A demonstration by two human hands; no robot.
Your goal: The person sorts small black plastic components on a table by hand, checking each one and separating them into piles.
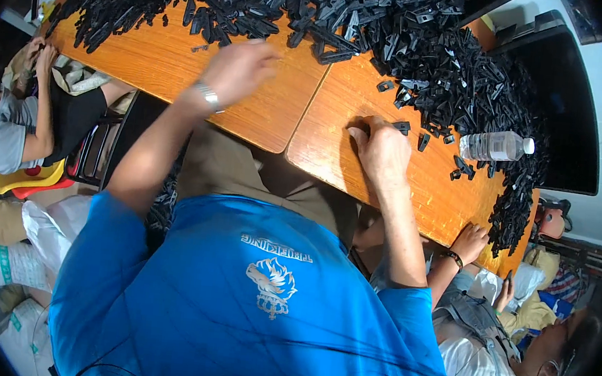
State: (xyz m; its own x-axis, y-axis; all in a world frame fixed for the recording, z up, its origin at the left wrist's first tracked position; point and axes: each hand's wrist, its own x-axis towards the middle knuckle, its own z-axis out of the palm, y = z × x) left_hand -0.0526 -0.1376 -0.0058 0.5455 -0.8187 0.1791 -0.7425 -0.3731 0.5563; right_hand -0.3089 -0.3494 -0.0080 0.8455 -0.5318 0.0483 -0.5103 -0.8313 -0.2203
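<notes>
My left hand (243, 72), with a watch on its wrist, hovers over the wooden table near the black pile's front edge. Motion blur smears its fingers, and whether anything is in them I cannot tell. Lower and to the right, my right hand (386, 151) is at the tabletop with its fingers curled inward. Something dark shows at its fingertips, too hidden to name. Beside its knuckles lies a small black plastic piece (401, 127). A great heap of black plastic clip-like parts (317, 7) spreads over the far side of the table and round to the right.
A clear plastic bottle (494, 145) lies on its side at the right among the parts. A seam (308, 110) runs across the wooden tabletop (263, 124). One co-worker sits at the left; another's hand (472, 240) rests on the table's right edge. A dark screen (562, 103) stands behind.
</notes>
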